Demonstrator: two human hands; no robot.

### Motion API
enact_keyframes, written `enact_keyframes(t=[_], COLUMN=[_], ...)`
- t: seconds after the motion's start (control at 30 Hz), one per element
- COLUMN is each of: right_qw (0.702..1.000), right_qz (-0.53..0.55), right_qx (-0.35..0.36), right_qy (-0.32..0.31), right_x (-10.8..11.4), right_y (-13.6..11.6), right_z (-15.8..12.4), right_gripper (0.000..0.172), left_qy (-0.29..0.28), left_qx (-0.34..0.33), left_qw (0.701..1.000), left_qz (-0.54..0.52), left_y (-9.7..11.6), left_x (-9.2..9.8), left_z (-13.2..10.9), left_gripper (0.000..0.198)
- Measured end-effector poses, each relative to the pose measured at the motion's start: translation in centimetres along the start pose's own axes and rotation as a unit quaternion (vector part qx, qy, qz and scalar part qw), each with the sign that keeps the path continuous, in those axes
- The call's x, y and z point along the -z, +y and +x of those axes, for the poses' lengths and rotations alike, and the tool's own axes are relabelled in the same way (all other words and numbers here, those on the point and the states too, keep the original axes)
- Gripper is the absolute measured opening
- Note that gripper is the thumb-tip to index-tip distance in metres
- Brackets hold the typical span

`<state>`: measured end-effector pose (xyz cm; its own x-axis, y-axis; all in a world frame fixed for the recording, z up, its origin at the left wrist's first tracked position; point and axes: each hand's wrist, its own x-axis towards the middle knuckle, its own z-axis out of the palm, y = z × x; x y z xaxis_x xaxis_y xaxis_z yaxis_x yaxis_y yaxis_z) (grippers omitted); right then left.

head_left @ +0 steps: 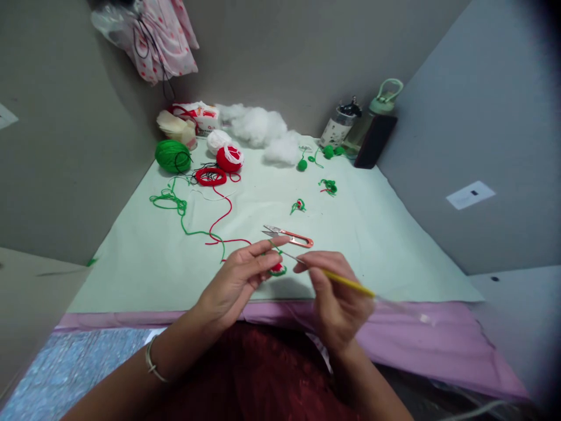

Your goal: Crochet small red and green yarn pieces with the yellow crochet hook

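Pinched in my left hand (243, 272) is a small red, white and green crochet piece (277, 269), partly hidden by the fingers. Green yarn runs over the raised index finger. My right hand (339, 292) is closed round a crochet hook (346, 282) with a yellow handle, its thin metal tip reaching to the top of the piece. Just beyond the fingertips lie thread snips (295, 238) with orange handles. Red yarn (225, 213) and green yarn (197, 233) trail over the table to my left hand.
Green (173, 156), white (218, 140) and red-and-white (229, 158) yarn balls sit at back left. White stuffing (258, 126) lies along the wall. Small crochet pieces (298, 205) lie mid-table. A bottle (381, 111), a dark phone (376, 141) and a patterned cup (336, 127) stand at back right.
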<state>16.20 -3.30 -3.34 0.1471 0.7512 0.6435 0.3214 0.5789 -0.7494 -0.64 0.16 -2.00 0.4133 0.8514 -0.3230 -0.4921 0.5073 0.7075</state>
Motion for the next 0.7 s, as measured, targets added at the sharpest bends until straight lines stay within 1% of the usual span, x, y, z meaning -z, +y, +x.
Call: enact_keyframes(t=[0.07,0.1,0.13,0.17,0.2,0.23,0.27,0.33,0.37,0.4,0.43,0.47,0.53,0.57,0.63,0.7], right_qw=[0.992,0.986,0.983,0.985,0.991,0.997,0.999,0.985,0.978,0.977,0.981,0.989,1.000,0.998,0.985,0.972], right_qz=[0.100,0.133,0.147,0.136,0.099,0.041,-0.027,-0.138,-0.165,-0.168,-0.150,-0.117,-0.021,0.034,0.133,0.191], right_qx=[-0.074,-0.100,-0.112,-0.110,-0.090,-0.054,-0.004,0.097,0.127,0.135,0.120,0.089,0.004,-0.036,-0.100,-0.138], right_qy=[0.015,0.013,0.004,-0.008,-0.016,-0.022,-0.025,-0.023,-0.015,-0.010,-0.005,0.004,0.020,0.028,0.040,0.026], right_x=[0.2,0.2,0.1,-0.1,-0.3,-0.5,-0.8,-1.0,-1.0,-0.9,-0.7,-0.5,-0.1,0.1,0.1,-0.2], right_y=[-0.1,-0.2,-0.2,-0.2,-0.2,-0.1,0.0,0.2,0.2,0.3,0.2,0.2,0.0,-0.1,-0.1,0.1], right_z=[0.6,0.8,0.9,0.8,0.6,0.3,-0.1,-0.7,-0.9,-1.0,-0.9,-0.7,0.0,0.3,0.8,0.9], right_gripper=[0.022,0.020,0.019,0.019,0.020,0.022,0.027,0.039,0.043,0.044,0.041,0.036,0.025,0.021,0.017,0.014], left_qy=[0.016,0.020,0.021,0.022,0.022,0.022,0.023,0.025,0.021,0.016,0.009,0.001,-0.004,-0.001,0.004,0.004], left_qx=[-0.035,-0.053,-0.066,-0.077,-0.083,-0.088,-0.090,-0.080,-0.063,-0.041,-0.019,-0.001,0.006,-0.004,-0.032,-0.053], left_qw=[0.999,0.998,0.997,0.996,0.995,0.995,0.995,0.997,0.998,0.999,0.999,1.000,1.000,1.000,0.999,0.999], left_qz=[0.026,0.035,0.041,0.044,0.043,0.038,0.029,0.004,-0.008,-0.017,-0.024,-0.026,-0.023,-0.018,-0.005,0.008], left_y=[0.2,0.2,0.1,0.0,-0.3,-0.6,-0.8,-1.2,-1.3,-1.2,-1.1,-0.8,-0.2,0.0,0.2,0.2], left_x=[0.2,0.1,0.0,-0.2,-0.5,-0.8,-1.0,-1.3,-1.3,-1.3,-1.2,-1.0,-0.7,-0.5,-0.4,-0.5], left_z=[-0.1,-0.1,-0.2,-0.3,-0.5,-0.6,-0.6,-0.8,-0.8,-0.8,-0.7,-0.7,-0.6,-0.6,-0.6,-0.7], left_gripper=[0.035,0.036,0.037,0.040,0.044,0.049,0.053,0.057,0.056,0.055,0.053,0.050,0.044,0.041,0.037,0.038])
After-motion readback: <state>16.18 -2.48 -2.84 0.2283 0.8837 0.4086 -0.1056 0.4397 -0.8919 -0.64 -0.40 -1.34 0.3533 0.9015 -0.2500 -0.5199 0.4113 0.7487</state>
